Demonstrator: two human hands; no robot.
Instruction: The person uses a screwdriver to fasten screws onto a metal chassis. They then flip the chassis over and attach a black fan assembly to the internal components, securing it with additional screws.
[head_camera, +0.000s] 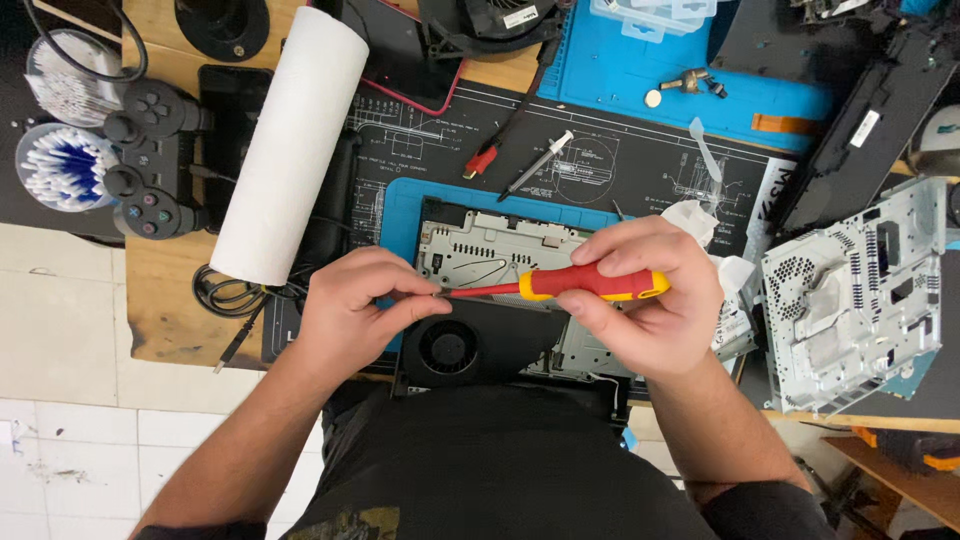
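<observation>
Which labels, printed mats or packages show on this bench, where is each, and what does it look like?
Black work mat: mid-bench, white line drawings.
White label: on black fan housing, top centre, small rectangle.
White sticker: on black casing, upper right, narrow.
Clear plastic box: top edge, on the blue mat.

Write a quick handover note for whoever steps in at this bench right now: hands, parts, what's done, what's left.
Right hand: grips the red and yellow screwdriver by its handle, held level.
Left hand: fingertips pinch at the screwdriver's tip.
Opened console lies on the blue mat, metal plate and fan exposed.
Done: metal shield is off, lying to the right.
Left: the inner plate is still in place; any screw at the tip is hidden.
</observation>
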